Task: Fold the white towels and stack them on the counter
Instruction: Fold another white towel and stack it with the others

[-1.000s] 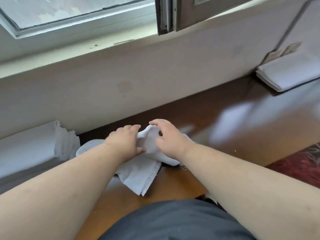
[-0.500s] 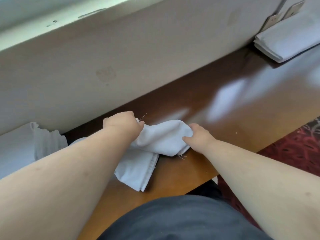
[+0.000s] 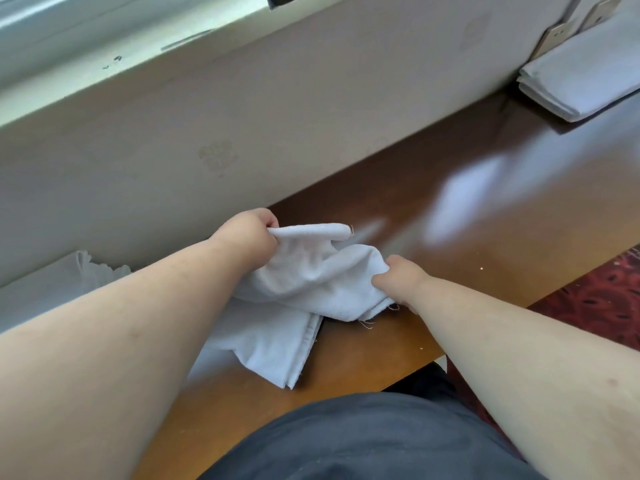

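STEP: opening a towel to fold | HANDS: your left hand (image 3: 247,233) and right hand (image 3: 398,277) are apart, each gripping an edge of the white towel (image 3: 311,271) | WHERE: above the wooden counter (image 3: 381,344), over another crumpled towel (image 3: 270,348) | NEXT: pull it taut, lay flat; folded stack (image 3: 581,77) waits far right.
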